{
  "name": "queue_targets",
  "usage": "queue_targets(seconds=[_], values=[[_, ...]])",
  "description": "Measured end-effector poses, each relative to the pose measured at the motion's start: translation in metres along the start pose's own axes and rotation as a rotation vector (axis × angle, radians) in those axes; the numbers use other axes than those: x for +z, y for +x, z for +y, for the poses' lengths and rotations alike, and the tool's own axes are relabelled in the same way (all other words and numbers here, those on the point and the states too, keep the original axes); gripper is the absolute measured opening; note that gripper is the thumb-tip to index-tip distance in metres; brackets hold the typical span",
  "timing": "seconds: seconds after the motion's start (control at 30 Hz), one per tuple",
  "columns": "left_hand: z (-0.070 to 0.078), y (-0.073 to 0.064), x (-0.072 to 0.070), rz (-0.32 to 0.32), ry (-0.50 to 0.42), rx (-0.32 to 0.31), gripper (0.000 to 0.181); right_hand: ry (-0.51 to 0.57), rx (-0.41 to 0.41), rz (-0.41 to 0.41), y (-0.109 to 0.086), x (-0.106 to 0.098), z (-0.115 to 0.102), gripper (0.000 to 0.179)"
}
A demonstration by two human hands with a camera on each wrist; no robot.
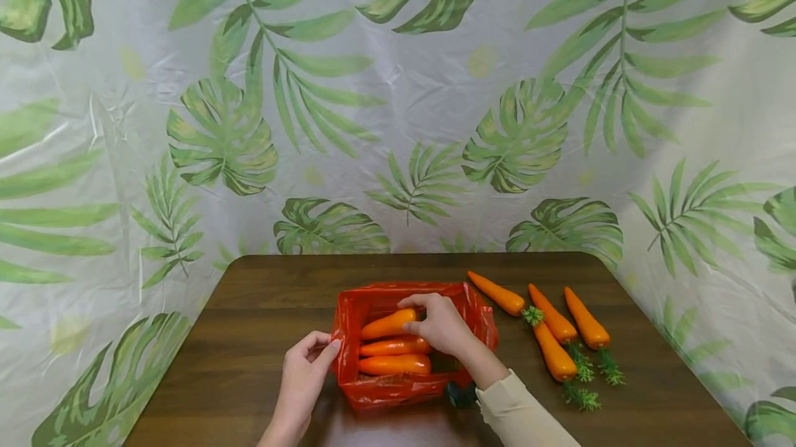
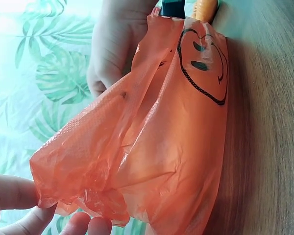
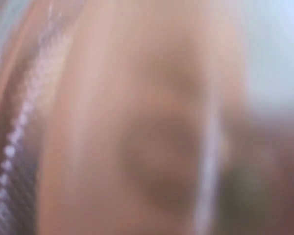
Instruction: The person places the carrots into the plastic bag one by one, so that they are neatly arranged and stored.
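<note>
A red plastic bag [image 1: 381, 395] lies open on the table, its mouth facing up. Three orange carrots show inside, lying side by side: a far carrot [image 1: 384, 325], a middle carrot [image 1: 393, 347] and a near carrot [image 1: 392, 365]. My left hand [image 1: 303, 371] pinches the bag's left rim between thumb and fingers, and in the left wrist view that thin plastic [image 2: 83, 181] is drawn up at the fingertips. Reaching into the bag from the right, my right hand [image 1: 443, 326] grips the far carrot by its thick end, which the hand partly hides. The right wrist view is a blur.
Right of the bag lie more carrots with green tops: one at the back [image 1: 497, 293], one farthest right [image 1: 586, 319], and two close together, an upper one [image 1: 552, 314] and a lower one [image 1: 555, 354]. A leaf-patterned sheet [image 1: 410, 122] hangs behind the brown table [image 1: 249, 336].
</note>
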State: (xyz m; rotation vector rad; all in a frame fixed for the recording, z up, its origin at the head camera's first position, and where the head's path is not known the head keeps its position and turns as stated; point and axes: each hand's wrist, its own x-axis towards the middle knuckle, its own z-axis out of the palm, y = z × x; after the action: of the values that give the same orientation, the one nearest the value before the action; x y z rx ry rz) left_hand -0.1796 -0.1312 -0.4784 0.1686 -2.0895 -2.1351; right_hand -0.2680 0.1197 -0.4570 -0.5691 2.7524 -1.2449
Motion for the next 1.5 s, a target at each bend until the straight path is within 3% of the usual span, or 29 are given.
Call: queue_targets(seconds=[0.27, 0.77, 1.2, 1.5], values=[[-0.002, 0.001, -0.001, -0.003, -0.008, 0.009, 0.016, -0.049, -0.001, -0.038, 0.002, 0.005, 0.009, 0.037], [-0.002, 0.001, 0.000, 0.002, 0.001, 0.007, 0.015, -0.201, -0.019, -0.022, 0.004, 0.011, 0.017, 0.033], [-0.001, -0.001, 0.001, 0.007, 0.001, 0.014, 0.016, -0.211, -0.119, 0.022, -0.013, -0.001, -0.011, 0.033], [-0.001, -0.004, 0.002, 0.016, 0.019, 0.023, 0.016, -0.168, -0.130, 0.052, -0.030, -0.015, -0.029, 0.033]])
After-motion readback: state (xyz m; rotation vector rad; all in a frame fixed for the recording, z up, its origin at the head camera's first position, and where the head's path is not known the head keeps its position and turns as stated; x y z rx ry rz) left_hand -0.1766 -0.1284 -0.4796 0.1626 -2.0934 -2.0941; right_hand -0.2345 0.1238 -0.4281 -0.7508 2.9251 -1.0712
